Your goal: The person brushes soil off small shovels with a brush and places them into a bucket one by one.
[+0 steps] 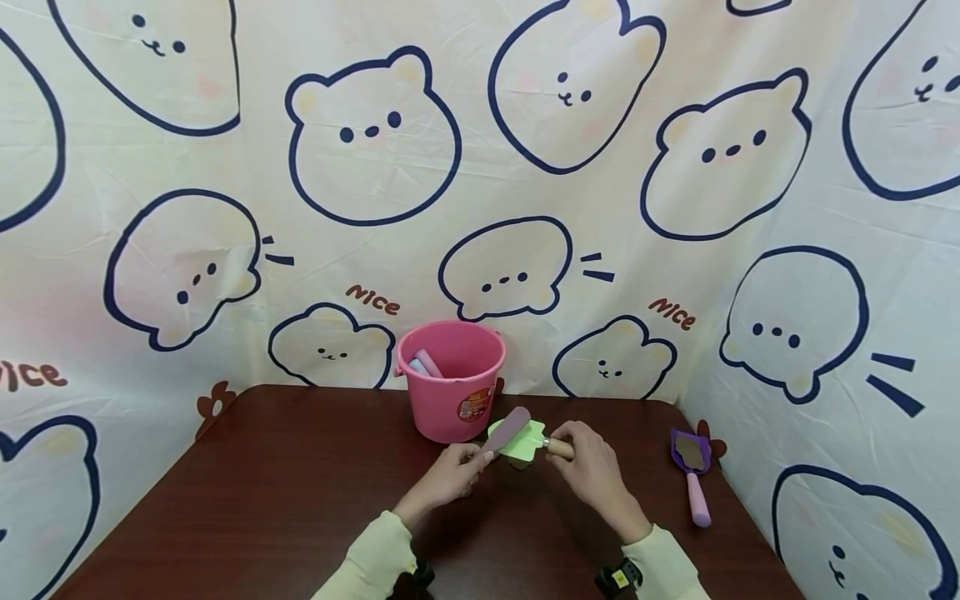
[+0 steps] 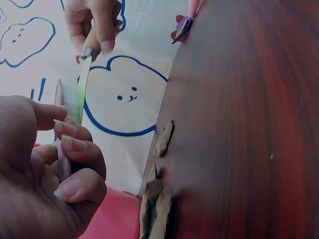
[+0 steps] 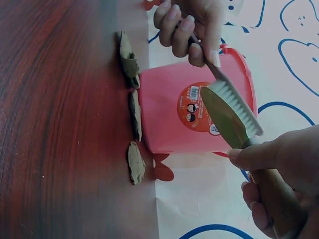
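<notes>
My left hand [image 1: 453, 475] grips the handle of a mauve brush [image 1: 512, 427], its fingers curled round it. In the right wrist view the brush's white bristles [image 3: 234, 102] lie against the blade of a small trowel. My right hand [image 1: 592, 467] holds this trowel [image 1: 534, 442] by its wooden handle [image 3: 279, 204]; the blade is light green. Both tools are above the table, in front of a pink bucket [image 1: 450, 408]. Several thin, brown, crumpled pieces [image 3: 135, 162] lie on the table by the bucket, mostly hidden under the tools in the head view.
Two pale rod-like ends [image 1: 426, 363] show inside the bucket. A purple shovel [image 1: 690, 454] with a pink handle lies near the right edge of the brown table [image 1: 300, 492], something brown in its scoop. Cloth printed with cartoon bears [image 1: 375, 150] hangs behind and at the sides.
</notes>
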`<state>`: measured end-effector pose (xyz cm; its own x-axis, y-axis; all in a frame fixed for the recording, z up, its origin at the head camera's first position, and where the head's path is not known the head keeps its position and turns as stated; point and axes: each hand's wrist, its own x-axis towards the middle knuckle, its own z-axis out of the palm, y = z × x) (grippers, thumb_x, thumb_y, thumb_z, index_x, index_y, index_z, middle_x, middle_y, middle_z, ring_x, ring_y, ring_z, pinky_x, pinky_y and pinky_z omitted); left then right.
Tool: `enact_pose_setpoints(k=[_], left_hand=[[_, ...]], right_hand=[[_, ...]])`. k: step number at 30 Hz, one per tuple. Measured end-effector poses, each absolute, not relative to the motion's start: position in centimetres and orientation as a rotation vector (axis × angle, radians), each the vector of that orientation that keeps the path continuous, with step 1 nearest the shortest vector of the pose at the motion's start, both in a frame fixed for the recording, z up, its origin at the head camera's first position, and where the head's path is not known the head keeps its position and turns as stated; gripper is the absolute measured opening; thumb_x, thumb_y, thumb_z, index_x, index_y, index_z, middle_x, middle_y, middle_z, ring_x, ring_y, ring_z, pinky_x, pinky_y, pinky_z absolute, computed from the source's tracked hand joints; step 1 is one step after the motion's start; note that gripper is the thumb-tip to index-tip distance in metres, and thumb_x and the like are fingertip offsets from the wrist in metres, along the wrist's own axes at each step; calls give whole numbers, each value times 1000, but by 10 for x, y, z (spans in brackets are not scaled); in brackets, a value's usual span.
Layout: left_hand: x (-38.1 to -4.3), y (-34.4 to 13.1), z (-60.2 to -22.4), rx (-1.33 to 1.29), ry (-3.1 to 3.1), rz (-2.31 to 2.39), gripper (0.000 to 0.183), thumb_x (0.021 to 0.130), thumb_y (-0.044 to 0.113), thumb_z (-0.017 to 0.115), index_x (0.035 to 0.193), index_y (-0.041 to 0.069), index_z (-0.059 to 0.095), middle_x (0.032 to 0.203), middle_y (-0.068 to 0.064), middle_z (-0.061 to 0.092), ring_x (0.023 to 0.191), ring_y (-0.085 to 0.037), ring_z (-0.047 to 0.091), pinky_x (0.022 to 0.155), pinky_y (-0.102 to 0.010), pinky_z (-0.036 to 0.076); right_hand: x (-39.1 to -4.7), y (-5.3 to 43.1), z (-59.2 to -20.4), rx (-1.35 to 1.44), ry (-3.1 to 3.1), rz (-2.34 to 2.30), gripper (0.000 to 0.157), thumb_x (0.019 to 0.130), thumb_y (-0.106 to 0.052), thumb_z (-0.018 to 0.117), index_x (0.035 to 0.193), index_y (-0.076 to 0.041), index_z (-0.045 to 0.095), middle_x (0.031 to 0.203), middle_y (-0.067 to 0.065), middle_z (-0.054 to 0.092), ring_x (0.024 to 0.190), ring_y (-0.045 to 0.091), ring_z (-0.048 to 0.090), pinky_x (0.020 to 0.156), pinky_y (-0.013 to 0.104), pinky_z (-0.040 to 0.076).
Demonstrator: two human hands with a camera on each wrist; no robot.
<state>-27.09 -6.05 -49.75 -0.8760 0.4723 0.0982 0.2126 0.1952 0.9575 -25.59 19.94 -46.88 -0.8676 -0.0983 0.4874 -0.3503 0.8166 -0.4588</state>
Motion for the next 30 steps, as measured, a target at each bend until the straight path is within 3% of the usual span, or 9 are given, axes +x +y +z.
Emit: enact_pose_setpoints(k=[5,16,24,30], left_hand=[[-274,-67,-499,612,2209,1781,32,108,28,52,101,-3,57,62,1,42,49,-10,36,49,-24,35],[-281,-81,-502,637,2353,1730,44,108,29,51,90,-11,53,67,0,45,53,-10,38,50,-25,34],[-283,-81,-497,634,2382,1740,47,107,29,52,89,-14,52,62,2,43,52,-10,38,50,-24,33],[-277,-73,-493,693,2341,1728,44,108,29,52,91,-12,54,61,3,41,50,-9,37,50,-24,33]], right_hand=[[-257,201,-467,328,-2548,752,30,76,-11,90,97,-16,68,90,-1,65,73,13,55,65,35,46],[-256,204,-465,318,-2557,764,30,76,-13,90,96,-16,68,89,-2,64,72,12,54,64,35,45],[-255,203,-463,315,-2603,829,28,79,-12,88,98,-15,68,90,0,66,73,14,55,66,34,44],[-255,203,-466,310,-2629,822,26,83,-14,84,100,-15,64,81,0,65,64,11,51,60,32,42]])
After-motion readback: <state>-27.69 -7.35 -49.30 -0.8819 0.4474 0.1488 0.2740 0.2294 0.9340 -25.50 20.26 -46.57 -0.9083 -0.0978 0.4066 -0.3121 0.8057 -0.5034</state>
